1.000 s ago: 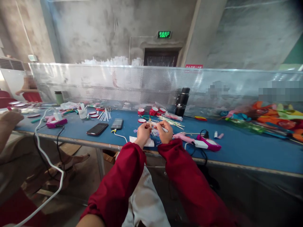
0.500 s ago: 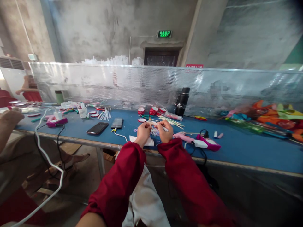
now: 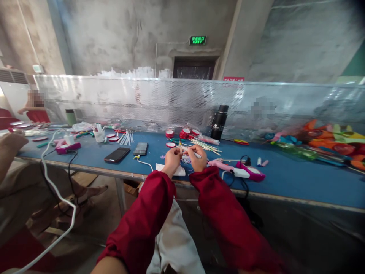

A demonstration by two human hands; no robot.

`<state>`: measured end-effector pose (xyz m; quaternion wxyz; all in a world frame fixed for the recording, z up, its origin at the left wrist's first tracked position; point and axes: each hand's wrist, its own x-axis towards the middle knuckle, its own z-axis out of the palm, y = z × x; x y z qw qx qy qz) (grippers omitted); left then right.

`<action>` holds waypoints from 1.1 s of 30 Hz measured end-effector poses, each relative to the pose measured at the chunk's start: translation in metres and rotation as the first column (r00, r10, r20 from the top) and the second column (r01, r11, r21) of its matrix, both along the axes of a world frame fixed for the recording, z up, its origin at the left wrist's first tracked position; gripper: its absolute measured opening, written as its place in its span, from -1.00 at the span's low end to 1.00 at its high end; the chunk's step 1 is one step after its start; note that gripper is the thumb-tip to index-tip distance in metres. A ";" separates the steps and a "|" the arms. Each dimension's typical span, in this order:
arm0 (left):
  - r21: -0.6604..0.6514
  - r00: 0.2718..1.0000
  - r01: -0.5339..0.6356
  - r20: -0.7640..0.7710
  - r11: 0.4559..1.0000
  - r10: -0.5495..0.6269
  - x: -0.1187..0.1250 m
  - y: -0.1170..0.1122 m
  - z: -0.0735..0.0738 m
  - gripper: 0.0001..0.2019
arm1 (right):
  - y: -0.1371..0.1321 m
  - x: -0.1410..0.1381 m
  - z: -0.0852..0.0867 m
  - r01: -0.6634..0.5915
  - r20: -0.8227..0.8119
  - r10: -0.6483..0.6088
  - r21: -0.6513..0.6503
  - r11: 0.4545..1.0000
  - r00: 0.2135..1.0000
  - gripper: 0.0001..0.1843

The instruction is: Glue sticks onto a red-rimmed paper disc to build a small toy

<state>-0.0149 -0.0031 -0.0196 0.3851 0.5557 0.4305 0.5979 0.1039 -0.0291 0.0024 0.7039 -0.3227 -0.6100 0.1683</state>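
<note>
Both my hands work close together above the front edge of the blue table (image 3: 299, 179). My left hand (image 3: 172, 160) pinches one end of a thin white stick (image 3: 189, 153), fingers curled. My right hand (image 3: 196, 159) is closed round the same stick, whose end pokes out to the right. Under my hands lie a white paper sheet (image 3: 179, 171) and a small pale tangle of material (image 3: 186, 160). Both arms wear dark red sleeves.
A pink and white glue gun (image 3: 245, 172) lies right of my hands with its cable. A black flask (image 3: 219, 122), red tape rolls (image 3: 185, 134), loose white sticks (image 3: 207, 146), a phone (image 3: 116, 155) and colourful parts (image 3: 327, 142) lie on the table. A person's arm (image 3: 8, 148) is at far left.
My hands stay in nearly the same place, the fingers shifting slightly on the stick. The view has drifted a little.
</note>
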 end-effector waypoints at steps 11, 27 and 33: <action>-0.011 1.000 -0.006 0.001 1.000 0.006 0.000 -0.002 0.002 -0.77 | 0.000 0.001 0.001 0.013 0.005 -0.013 -0.002 1.000 1.000 -0.80; -0.013 1.000 0.001 -0.007 1.000 -0.001 0.001 0.000 0.000 -0.77 | 0.004 0.001 -0.001 0.013 -0.029 -0.013 0.006 1.000 1.000 -0.80; -0.014 1.000 0.000 -0.004 1.000 0.000 0.001 -0.001 0.001 -0.78 | 0.004 0.002 0.000 0.014 -0.037 -0.014 0.003 1.000 0.999 -0.77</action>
